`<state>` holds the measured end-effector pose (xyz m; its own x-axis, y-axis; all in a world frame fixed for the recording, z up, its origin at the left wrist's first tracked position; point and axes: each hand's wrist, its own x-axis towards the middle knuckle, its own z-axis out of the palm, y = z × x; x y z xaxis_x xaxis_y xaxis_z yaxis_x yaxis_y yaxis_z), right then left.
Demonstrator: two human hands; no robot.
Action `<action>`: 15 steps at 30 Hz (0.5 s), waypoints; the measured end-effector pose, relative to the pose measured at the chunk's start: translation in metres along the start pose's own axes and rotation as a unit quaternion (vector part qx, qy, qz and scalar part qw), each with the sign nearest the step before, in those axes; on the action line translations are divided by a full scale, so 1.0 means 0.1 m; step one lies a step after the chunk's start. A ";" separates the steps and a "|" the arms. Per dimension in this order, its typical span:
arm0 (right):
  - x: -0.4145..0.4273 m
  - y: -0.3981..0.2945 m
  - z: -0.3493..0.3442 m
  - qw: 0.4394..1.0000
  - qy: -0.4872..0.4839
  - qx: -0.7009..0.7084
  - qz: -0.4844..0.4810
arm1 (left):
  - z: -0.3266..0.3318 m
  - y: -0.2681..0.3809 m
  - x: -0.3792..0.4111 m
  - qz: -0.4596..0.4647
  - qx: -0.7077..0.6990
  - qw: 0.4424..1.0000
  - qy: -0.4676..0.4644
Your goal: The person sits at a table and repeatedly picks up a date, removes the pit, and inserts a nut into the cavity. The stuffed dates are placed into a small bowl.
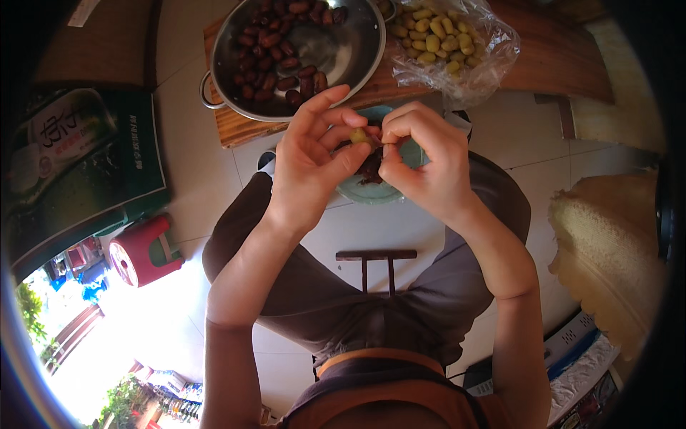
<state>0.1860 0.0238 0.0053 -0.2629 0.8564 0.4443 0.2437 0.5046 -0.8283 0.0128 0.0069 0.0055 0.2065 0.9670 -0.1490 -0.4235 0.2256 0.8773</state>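
Observation:
My left hand (316, 155) holds a small yellow-green fruit (359, 135) between thumb and fingers. Close beside it, my right hand (423, 155) has its thumb and forefinger pinched at the fruit's right side; what the fingertips grip there is too small to tell. Below both hands is a pale green bowl (370, 194) with dark brown pieces (371, 170) in it, partly hidden by the hands. Beyond my left hand, a two-handled steel pan (332, 45) holds many red-brown dates (276, 52). Many yellow-green fruits (437, 32) lie in a clear plastic bag (496, 45) to its right.
The pan and bag rest on a wooden bench (546, 59). A red plastic stool (140, 251) and a dark green printed box (91, 161) stand at the left. A cream cloth (600, 252) hangs at the right. Between my knees shows a small dark wooden frame (376, 256).

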 end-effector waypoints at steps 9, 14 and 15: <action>-0.01 0.00 -0.06 0.942 0.066 0.227 0.240 | 0.01 0.04 0.00 0.021 0.009 1.000 0.010; 0.02 -0.02 -0.01 0.999 0.048 0.004 0.017 | 0.04 -0.01 -0.02 0.134 0.160 0.978 0.009; 0.01 -0.02 0.01 0.998 0.054 -0.016 -0.001 | 0.06 -0.01 -0.02 0.149 0.182 0.972 0.010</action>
<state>0.1840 0.0241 0.0068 -0.1616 0.8613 0.4817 0.2741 0.5081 -0.8165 0.0180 0.0045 0.0078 0.1035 0.9860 0.1311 -0.1206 -0.1184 0.9856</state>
